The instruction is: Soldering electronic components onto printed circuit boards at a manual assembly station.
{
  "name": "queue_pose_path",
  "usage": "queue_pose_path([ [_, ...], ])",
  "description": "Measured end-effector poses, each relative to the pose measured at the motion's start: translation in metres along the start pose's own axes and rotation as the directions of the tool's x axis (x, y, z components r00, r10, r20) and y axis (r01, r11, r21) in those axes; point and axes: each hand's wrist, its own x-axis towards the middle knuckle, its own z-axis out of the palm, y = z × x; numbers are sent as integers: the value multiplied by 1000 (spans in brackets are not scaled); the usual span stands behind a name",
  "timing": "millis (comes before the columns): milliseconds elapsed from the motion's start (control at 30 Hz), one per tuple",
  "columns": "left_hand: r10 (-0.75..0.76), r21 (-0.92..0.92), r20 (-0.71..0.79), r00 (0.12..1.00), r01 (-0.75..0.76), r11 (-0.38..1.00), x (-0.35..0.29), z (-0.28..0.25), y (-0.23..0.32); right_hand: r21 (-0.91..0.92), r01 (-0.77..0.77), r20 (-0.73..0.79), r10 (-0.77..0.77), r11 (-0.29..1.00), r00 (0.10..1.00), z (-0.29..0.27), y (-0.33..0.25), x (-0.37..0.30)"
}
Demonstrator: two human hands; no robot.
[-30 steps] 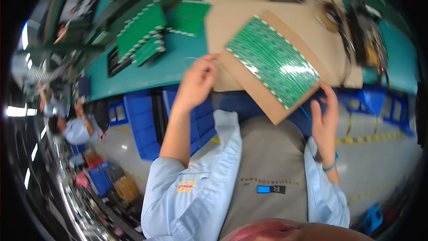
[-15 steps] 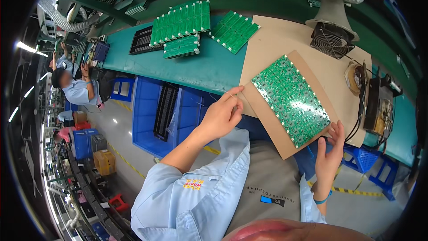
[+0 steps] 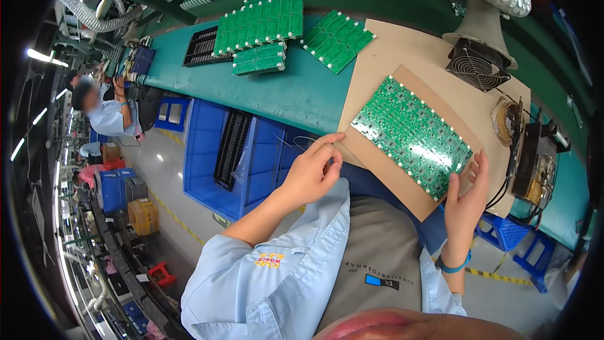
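A green circuit board panel (image 3: pixel 412 135), crowded with small parts, lies on a brown cardboard sheet (image 3: pixel 371 145) that juts past the bench's near edge. Between the bent fingers of my left hand (image 3: pixel 313 173) is a thin, pale wire (image 3: pixel 302 138), looping off to the left. The index fingertip of that hand reaches the cardboard's left edge. My right hand (image 3: pixel 467 192) grips the panel's near right corner, thumb at its near edge and fingers around its right side. Part of the corner is hidden by the fingers.
Stacked green panels (image 3: pixel 261 25) and another panel (image 3: pixel 338 41) lie on the green bench (image 3: pixel 182 75). A fan (image 3: pixel 478 66) under a duct and a soldering stand (image 3: pixel 505 119) are at the right. Blue bins (image 3: pixel 204 170) stand below. Another person (image 3: pixel 107 110) works at far left.
The cardboard and panel have turned slightly, their near ends swinging right. My right hand has moved up along the panel's corner. The left hand still holds the wire near the cardboard edge.
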Motion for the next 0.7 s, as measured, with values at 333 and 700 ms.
queue_pose_path([
  [333, 99, 42, -86, 991, -96, 994, -13, 22, 0, -78, 52, -23, -54, 996, 998, 16, 7, 33],
  [700, 147, -29, -135, 980, -152, 988, -12, 44, 1, 30, 56, -52, -55, 998, 997, 25, 22, 59],
])
